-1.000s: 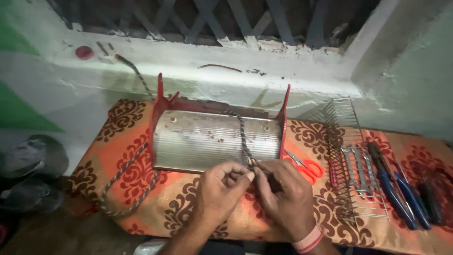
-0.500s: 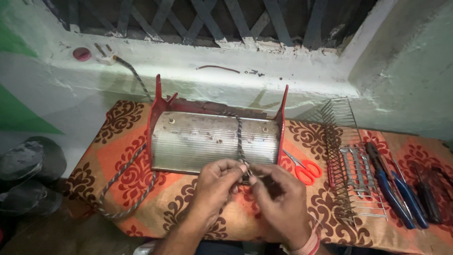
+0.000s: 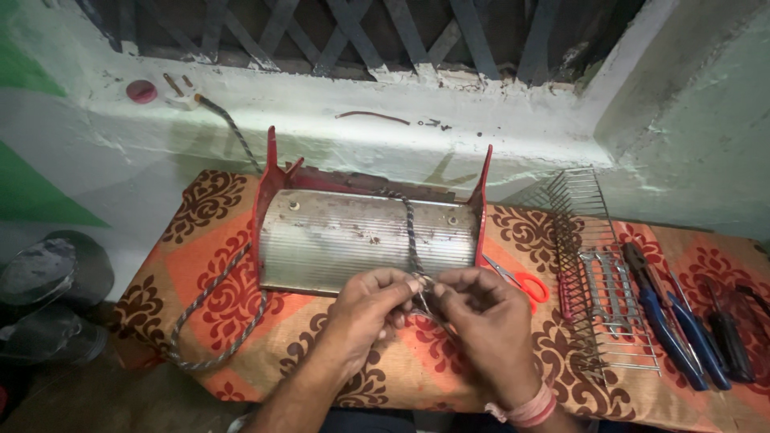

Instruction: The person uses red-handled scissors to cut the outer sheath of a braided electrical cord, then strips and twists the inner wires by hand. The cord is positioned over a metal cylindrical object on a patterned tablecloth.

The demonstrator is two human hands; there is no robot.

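A room heater (image 3: pixel 365 236) with red end plates and a ribbed silver reflector lies on a patterned orange cloth (image 3: pixel 233 297). Its braided grey cord (image 3: pixel 411 232) runs over the reflector toward me. My left hand (image 3: pixel 370 309) and my right hand (image 3: pixel 480 317) meet just in front of the heater, both pinching the cord's bared end between fingertips. The wire tips are mostly hidden by my fingers. A pink band circles my right wrist.
The cord loops (image 3: pixel 210 321) off the cloth's left side and up to a plug (image 3: pixel 186 98) on the white sill. Red-handled scissors (image 3: pixel 521 282), a wire grille (image 3: pixel 597 277), spanners (image 3: pixel 605 281) and blue-handled pliers (image 3: pixel 666 317) lie at right. Dark shoes (image 3: pixel 48 277) sit at left.
My hands have shifted slightly left and away from me, staying on the cord end; the fingers keep working it. The heater has not moved.
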